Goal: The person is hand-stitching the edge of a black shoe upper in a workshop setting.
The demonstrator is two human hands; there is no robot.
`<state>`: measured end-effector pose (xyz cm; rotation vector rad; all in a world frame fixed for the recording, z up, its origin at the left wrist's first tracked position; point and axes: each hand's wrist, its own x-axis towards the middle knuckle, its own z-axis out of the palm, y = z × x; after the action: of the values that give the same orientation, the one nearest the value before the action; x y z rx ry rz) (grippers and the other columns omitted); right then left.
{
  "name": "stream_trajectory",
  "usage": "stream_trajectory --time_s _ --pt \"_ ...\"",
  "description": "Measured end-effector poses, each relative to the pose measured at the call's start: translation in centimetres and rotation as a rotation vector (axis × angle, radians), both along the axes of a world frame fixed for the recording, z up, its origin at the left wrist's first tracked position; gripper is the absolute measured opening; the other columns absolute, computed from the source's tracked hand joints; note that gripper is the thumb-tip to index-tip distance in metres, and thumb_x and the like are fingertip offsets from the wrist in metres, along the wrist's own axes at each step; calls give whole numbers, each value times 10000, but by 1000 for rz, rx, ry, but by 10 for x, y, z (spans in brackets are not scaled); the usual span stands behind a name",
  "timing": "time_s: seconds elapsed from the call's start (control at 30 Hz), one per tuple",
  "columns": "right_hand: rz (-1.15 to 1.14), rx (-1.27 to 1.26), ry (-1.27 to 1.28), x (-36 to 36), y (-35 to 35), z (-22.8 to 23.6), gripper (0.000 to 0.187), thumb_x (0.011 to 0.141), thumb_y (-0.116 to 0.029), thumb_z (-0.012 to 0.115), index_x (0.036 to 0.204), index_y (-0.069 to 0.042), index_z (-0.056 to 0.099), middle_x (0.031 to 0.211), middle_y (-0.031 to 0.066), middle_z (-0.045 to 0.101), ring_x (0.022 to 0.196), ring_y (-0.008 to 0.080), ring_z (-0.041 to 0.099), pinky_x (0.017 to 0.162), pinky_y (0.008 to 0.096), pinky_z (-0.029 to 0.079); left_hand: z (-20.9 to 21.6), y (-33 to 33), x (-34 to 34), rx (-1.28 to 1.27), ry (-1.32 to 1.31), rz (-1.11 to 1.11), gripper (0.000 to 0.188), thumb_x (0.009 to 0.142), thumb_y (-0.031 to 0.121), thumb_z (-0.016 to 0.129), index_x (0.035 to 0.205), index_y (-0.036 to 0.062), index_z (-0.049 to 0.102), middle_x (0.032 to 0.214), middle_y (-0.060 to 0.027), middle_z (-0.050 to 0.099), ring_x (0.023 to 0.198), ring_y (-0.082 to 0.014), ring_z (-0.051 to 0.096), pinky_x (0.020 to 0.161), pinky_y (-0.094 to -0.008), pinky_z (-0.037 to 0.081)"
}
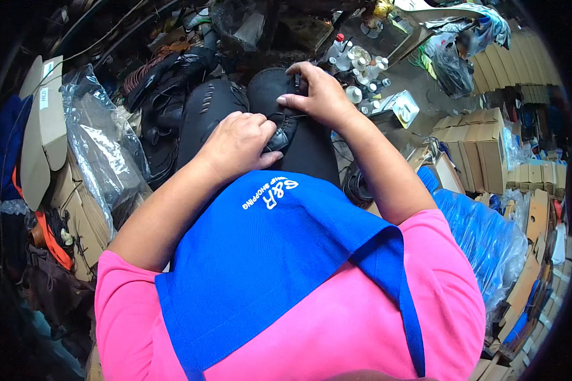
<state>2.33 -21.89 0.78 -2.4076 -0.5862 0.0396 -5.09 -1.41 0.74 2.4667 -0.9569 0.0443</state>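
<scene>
A black shoe (270, 91) lies between my knees, its rounded end pointing away from me and a glossy dark part (283, 132) showing nearer my lap. My left hand (240, 141) is closed at its near left side, fingers curled and thumb pointing right. On the far right, my right hand (316, 95) grips the edge, with its forefinger bent over the rim and its thumb on the upper side. Anything small between those fingertips is hidden. Black trousers (210, 108) under the shoe blend with it, so its outline is partly unclear.
Several white bottles (362, 66) and a tin (401, 109) stand beyond my right hand. Dark shoes or bags (162, 95) crowd the left, near clear plastic wrapping (105, 136). Cardboard boxes (476, 149) and a blue plastic-wrapped bundle (480, 238) fill the right.
</scene>
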Motion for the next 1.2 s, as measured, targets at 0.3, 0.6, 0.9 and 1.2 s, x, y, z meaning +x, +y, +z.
stream_trajectory --time_s 0.3,0.6,0.9,1.2 --pt "274 -195 197 -12 -18 22 282 793 -293 640 867 -23 669 787 173 636 738 339 623 676 404 487 -25 -30 63 -382 313 241 431 751 229 693 1120 71 537 1123 -177 504 1031 -325 534 877 -380 453" --pt "365 -129 139 -25 -27 10 226 778 -210 596 686 -7 561 661 186 550 646 367 572 591 430 453 -44 -37 60 -474 388 225 503 764 144 687 1191 48 439 1178 -171 436 1162 -313 418 1008 -371 347" --pt "252 142 200 -52 -40 50 317 844 -166 598 610 -3 459 579 132 457 541 256 481 515 371 372 -44 -32 64 -466 365 273 535 756 195 721 1196 42 458 1200 -175 434 1168 -312 420 1008 -368 350" --pt "76 -30 90 -42 -33 30 212 805 -95 634 1006 -123 696 802 105 585 760 263 590 667 341 481 -20 -6 110 -218 511 7 380 749 129 736 1097 54 605 1079 -93 547 1069 -189 521 935 -308 413"
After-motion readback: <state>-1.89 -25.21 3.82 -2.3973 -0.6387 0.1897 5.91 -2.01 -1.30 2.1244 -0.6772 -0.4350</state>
